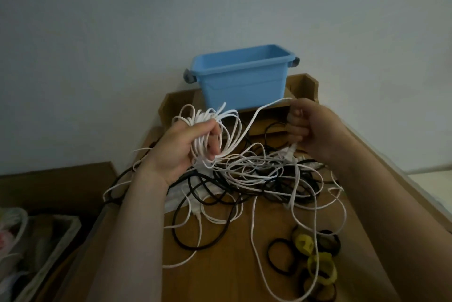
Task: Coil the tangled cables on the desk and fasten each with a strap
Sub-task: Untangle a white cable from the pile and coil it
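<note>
Straps (318, 260) are sitting near right on the desk (220, 277), with a white strand lying across them. Past those, the tangled cables (244, 179) are sprawling mid-desk. The left hand (186, 147) is gripping a half-made white coil (208, 118), fingers curled round it, and the right hand (310, 128) is fisting that cable's free run. My worry is that pulling slack is going to snag the pile or drag a strap along. A blue bin (242, 76) is sitting at the far end.
</note>
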{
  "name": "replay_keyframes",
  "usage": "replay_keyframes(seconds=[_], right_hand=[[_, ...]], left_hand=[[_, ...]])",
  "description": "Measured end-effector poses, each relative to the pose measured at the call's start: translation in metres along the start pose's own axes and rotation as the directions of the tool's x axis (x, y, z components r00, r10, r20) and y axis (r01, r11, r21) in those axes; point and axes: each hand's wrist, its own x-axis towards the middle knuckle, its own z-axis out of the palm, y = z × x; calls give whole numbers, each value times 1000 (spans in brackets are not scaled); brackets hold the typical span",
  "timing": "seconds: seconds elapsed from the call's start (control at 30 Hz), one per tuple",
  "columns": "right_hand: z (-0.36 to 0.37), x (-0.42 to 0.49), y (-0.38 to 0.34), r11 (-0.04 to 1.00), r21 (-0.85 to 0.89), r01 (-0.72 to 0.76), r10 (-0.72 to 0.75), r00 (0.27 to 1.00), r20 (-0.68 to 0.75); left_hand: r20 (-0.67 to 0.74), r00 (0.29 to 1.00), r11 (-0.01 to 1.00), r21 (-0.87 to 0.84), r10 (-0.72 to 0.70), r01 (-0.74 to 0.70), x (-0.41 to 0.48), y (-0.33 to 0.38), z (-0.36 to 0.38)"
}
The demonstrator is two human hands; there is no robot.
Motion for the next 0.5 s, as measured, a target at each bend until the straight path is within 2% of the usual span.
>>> replay_keyframes(seconds=[0.1,0.17,0.23,0.33,0.4,0.47,0.5], right_hand=[[7,-7,-5,982,180,-57,28,987,157],[15,-13,-8,981,188,-49,11,980,199],[22,-18,-9,992,127,4,-31,977,209],[23,-23,-9,992,-17,126,-120,972,203],[20,-25,-10,961,-171,215,-185,967,178],[16,-27,-14,861,-421,286,-261,958,118],[12,-28,-17,766,-567,303,-308,947,91]], left_hand=[[23,998,994,96,-53,51,0,-1,12],[29,996,986,143,-85,80,2,-3,19],[34,994,982,159,-105,98,4,-4,26],[19,993,983,143,-116,112,5,-5,33],[-28,994,984,141,-103,106,6,-6,34],[-99,993,991,112,-69,80,8,-8,31],[-133,989,995,68,-57,67,11,-9,29]])
